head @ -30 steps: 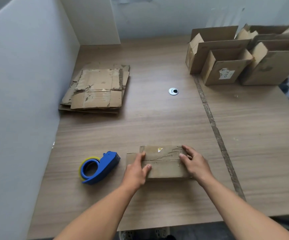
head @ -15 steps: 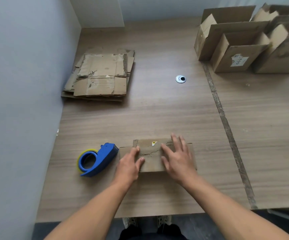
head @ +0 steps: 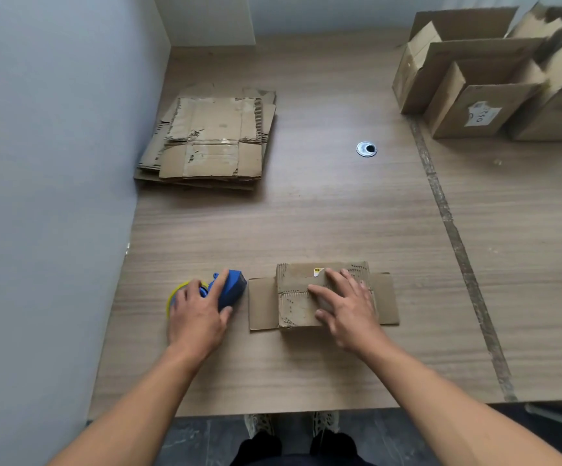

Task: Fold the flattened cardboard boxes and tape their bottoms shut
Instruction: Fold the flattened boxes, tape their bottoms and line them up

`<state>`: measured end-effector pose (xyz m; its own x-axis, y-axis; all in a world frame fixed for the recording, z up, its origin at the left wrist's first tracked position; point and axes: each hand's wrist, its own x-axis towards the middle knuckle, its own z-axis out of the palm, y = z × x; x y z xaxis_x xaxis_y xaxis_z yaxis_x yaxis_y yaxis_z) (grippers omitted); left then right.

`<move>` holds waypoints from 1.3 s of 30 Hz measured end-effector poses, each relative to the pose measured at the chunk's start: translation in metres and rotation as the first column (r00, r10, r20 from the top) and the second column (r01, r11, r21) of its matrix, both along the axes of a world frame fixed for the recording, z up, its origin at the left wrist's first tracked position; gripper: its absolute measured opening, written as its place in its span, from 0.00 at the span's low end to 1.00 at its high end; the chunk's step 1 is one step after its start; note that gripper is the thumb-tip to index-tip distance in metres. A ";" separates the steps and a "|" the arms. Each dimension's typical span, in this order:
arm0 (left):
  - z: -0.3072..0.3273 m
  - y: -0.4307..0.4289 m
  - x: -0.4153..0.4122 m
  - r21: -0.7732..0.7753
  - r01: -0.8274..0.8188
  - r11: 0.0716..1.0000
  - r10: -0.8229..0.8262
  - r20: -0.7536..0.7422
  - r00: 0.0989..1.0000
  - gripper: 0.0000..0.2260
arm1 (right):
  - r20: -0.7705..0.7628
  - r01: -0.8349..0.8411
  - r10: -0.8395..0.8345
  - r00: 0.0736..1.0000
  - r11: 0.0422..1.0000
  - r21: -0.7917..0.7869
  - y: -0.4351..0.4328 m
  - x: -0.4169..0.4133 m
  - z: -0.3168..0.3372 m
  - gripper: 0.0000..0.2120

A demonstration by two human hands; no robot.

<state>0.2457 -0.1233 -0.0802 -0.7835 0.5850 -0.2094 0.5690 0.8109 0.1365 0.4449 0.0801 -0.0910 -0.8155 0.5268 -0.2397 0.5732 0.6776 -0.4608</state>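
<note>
The cardboard box (head: 293, 304) lies on the wooden table (head: 340, 213) near its front edge, with two flaps folded across its upper face and one flap projecting flat at each side. A small yellow label (head: 318, 272) sits near the far edge of the upper face. The right hand (head: 350, 307) rests palm down on the folded flaps, fingers spread and straight, pressing them flat. Just left of the box, not touching it, stands the blue tape dispenser (head: 234, 287) with a yellow tape roll (head: 174, 292). The left hand (head: 199, 314) covers the dispenser and grips it, with the index finger along the top and the thumb against the near side. Farther back, against the grey partition (head: 54, 196), lies a stack of flattened boxes (head: 209, 139). A metal cable grommet (head: 366, 149) is set in the tabletop. Several assembled boxes (head: 474, 79) stand open-topped at the far right corner.
</note>
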 end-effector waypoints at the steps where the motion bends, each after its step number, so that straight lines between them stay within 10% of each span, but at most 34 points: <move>1: -0.003 -0.002 -0.003 0.009 -0.034 0.999 0.034 0.066 0.997 0.32 | 0.000 0.006 -0.006 1.000 1.000 -0.011 0.000 -0.001 0.001 0.24; 13: 0.001 0.004 -0.019 0.044 -0.008 0.999 -0.003 0.238 0.971 0.36 | -0.077 0.041 -0.046 0.996 0.997 -0.062 0.002 0.003 -0.005 0.23; 18: 0.041 0.019 -0.005 0.251 0.306 0.918 -0.345 0.126 0.930 0.37 | -0.235 0.126 -0.199 0.951 0.948 -0.292 0.008 0.009 -0.001 0.29; 26: 0.051 0.060 0.029 0.068 0.777 0.626 -0.769 -0.113 0.629 0.44 | -0.334 0.084 -0.284 0.899 0.860 -0.504 0.021 0.025 0.012 0.28; 39: 0.056 0.077 0.040 -0.050 0.817 0.574 -0.818 -0.060 0.571 0.50 | -0.390 0.184 -0.400 0.830 0.855 -0.484 0.017 0.011 -0.003 0.17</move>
<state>0.2852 -0.0466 -0.0239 0.0147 0.9815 -0.1910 0.9981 -0.0029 0.0620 0.4555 0.0972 -0.0939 -0.7056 0.6975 -0.1249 0.3576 0.1983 -0.9126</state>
